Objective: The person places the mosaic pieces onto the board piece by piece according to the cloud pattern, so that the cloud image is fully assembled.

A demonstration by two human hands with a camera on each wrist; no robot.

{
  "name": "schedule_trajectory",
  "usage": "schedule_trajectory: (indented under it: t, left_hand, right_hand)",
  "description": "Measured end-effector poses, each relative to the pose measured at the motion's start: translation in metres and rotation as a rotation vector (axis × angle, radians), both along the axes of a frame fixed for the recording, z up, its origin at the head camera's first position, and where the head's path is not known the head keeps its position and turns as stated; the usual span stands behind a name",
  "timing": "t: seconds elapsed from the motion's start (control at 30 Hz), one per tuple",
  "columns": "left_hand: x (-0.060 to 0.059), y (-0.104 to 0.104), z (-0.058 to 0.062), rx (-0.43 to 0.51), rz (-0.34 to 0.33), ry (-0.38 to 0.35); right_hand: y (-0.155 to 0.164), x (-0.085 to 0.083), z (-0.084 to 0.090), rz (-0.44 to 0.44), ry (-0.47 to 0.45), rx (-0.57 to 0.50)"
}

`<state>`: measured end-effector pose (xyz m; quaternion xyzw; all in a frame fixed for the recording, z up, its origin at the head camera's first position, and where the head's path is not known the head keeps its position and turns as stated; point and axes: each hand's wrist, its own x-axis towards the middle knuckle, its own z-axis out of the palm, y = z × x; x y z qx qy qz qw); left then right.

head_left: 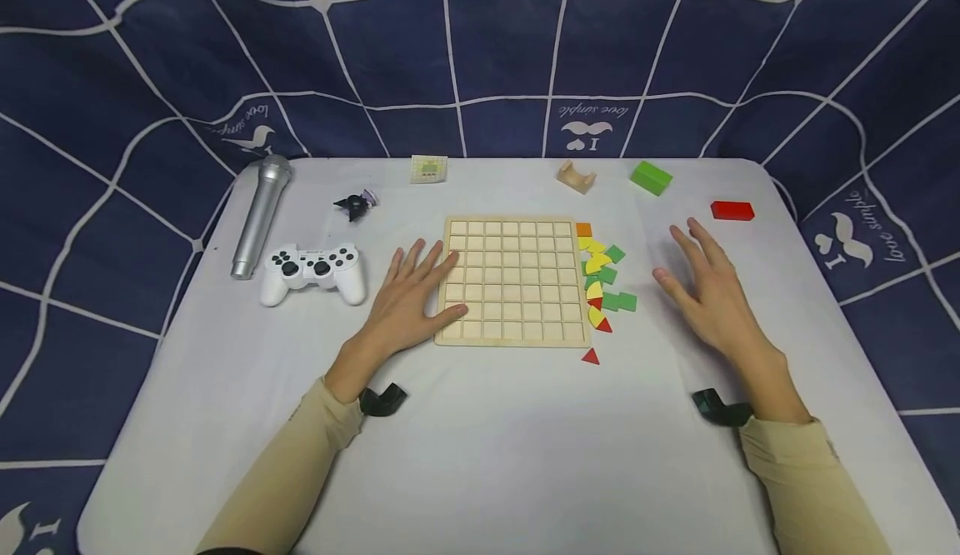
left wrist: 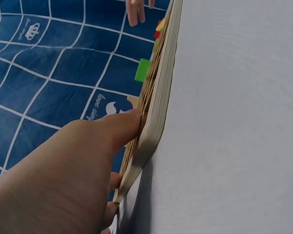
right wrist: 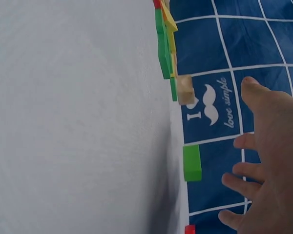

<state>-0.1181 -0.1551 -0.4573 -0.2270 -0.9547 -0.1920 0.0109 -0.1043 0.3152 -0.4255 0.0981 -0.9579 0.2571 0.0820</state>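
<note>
My left hand (head_left: 408,301) lies flat, fingers spread on the board (head_left: 513,282); my right hand (head_left: 705,284) hovers open, holding nothing.
The loose tiles (head_left: 602,284) sit between right hand and board; a careless sweep could scatter them, I think. The cloth (head_left: 592,126) behind reads "love simple".

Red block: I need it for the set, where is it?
In the head view the red block lies far right on the table, right of the green block, beyond the right hand.
</note>
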Motion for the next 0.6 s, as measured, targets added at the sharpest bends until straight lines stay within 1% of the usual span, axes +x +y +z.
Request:
schedule_trajectory:
  t: [0.1,0.27,0.43,0.6]
  left_hand:
    - [0.001,0.0,0.0,-0.001,-0.014,-0.004]
    - [0.003,0.003,-0.001,0.002,-0.01,-0.008]
    - [0.005,0.007,-0.001,-0.002,0.002,-0.016]
    - [0.003,0.008,-0.001,-0.004,-0.002,-0.01]
  right_hand:
    - [-0.006,0.001,-0.001,0.018,-0.006,-0.014]
    - [-0.024,-0.009,0.005,0.106,-0.023,-0.028]
    - [-0.045,-0.029,0.01,0.202,-0.045,-0.026]
    - [-0.059,-0.048,0.012,0.275,-0.118,-0.008]
